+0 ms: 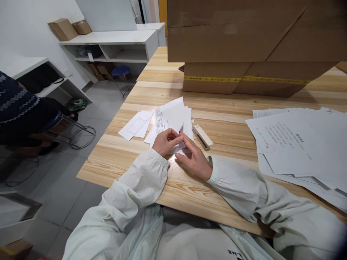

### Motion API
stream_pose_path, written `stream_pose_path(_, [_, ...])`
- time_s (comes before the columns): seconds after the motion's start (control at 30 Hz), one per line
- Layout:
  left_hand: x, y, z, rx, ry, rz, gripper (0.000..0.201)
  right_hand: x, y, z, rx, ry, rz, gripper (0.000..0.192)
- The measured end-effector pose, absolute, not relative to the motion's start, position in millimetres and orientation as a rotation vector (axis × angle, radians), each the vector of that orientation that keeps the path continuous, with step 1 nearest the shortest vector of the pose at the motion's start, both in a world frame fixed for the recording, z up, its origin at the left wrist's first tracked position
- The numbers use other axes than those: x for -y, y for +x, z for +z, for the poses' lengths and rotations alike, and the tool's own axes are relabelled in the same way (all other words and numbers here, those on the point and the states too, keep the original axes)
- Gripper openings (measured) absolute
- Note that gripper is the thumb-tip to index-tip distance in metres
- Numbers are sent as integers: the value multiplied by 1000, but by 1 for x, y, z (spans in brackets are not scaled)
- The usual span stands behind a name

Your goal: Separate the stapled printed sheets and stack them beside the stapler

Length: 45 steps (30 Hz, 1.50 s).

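My left hand (166, 141) is closed in a pinch at the near part of a white printed sheet of paper (173, 112). Its fingertips meet those of my right hand (196, 160), whose fingers stretch along the paper's near right part with the thumb held apart. The sheet lies over other papers, and its near edge is partly hidden by my hands. A beige stapler (203, 137) rests on the table just right of the papers. To their left lie small white paper slips (137, 124), one with a rectangle drawn on it.
Large cardboard boxes (230, 39) are stacked at the back of the wooden table (116, 155). A spread pile of printed papers (295, 144) covers the right side. Off the table's left edge, a person (18, 104) sits on a stool; a blue stool (120, 71) stands behind.
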<state>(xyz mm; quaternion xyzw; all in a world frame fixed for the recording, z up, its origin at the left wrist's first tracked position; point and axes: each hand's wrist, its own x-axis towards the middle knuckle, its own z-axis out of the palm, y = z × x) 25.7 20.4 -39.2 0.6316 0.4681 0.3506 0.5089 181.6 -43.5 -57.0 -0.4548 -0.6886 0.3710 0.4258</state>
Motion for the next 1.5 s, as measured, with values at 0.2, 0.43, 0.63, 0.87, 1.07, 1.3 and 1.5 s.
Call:
stream_pose_path(0.2, [-21,26,-38,-1110,1486,852,33,45,183,-56,1697,-1176,968,73])
stream_pose_path(0.43, [-20,26,-34,-1135,1479,819,22,49,182,-51,1648,-1211,1016,76])
stream_pose_path(0.63, [-20,27,-32,-1185,1484,810,13,44,183,-54,1682,-1226,824,62])
stream_pose_path(0.87, [-15,25,-22,-1051,1442,804,15,29,196,-42,1896,-1194,587,64])
stream_pose_path(1.07, [-7,26,-19,-912,1536,698,16,18,204,-44,1926,-1243,520,57])
stream_pose_path(1.3, [-20,5,-1,-947,1413,1104,26,10,216,-28,1794,-1104,509,25])
stream_pose_path(1.5, [-37,-19,7,-907,958,1502,44,18,230,21,1514,-1010,433,10])
